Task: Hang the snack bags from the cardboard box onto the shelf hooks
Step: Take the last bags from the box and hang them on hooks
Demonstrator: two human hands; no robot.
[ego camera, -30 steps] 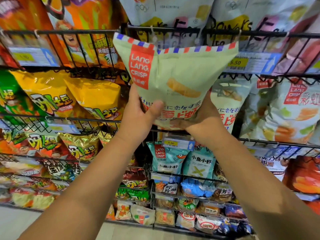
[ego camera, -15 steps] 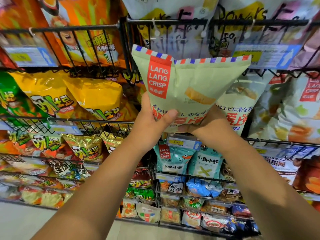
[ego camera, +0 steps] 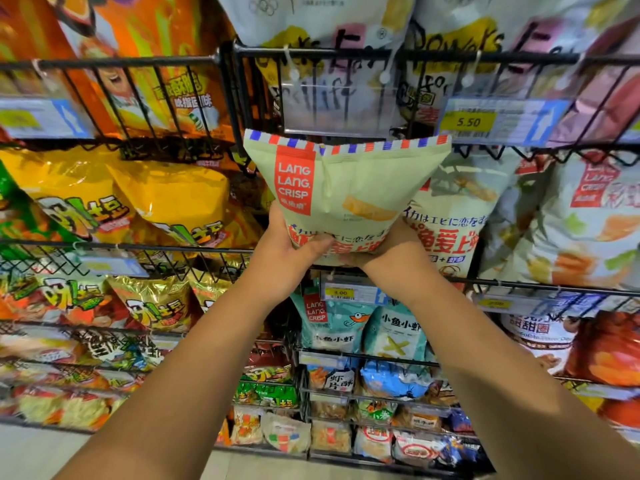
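A pale green Lang Lang Crisp snack bag (ego camera: 360, 181) with a red label and a red-and-blue striped top edge is held upright in front of the wire shelf. My left hand (ego camera: 287, 247) grips its lower left corner, thumb across the front. My right hand (ego camera: 388, 247) grips the bottom right from underneath. The bag's top edge sits just under the black wire rack (ego camera: 346, 57) of the shelf above. A matching bag (ego camera: 457, 216) stands right behind it on the same shelf. The cardboard box is out of view.
Yellow potato chip bags (ego camera: 166, 202) fill the shelf to the left and pale bags (ego camera: 588, 223) the right. White bags (ego camera: 332, 26) stand on the shelf above. Price tags (ego camera: 502, 121) hang on the rails. Smaller blue snack bags (ego camera: 363, 327) sit below my hands.
Both hands have brought the bag down from the upper rack's front; its top edge has dropped below the price tags and it now sits lower against the matching bag.
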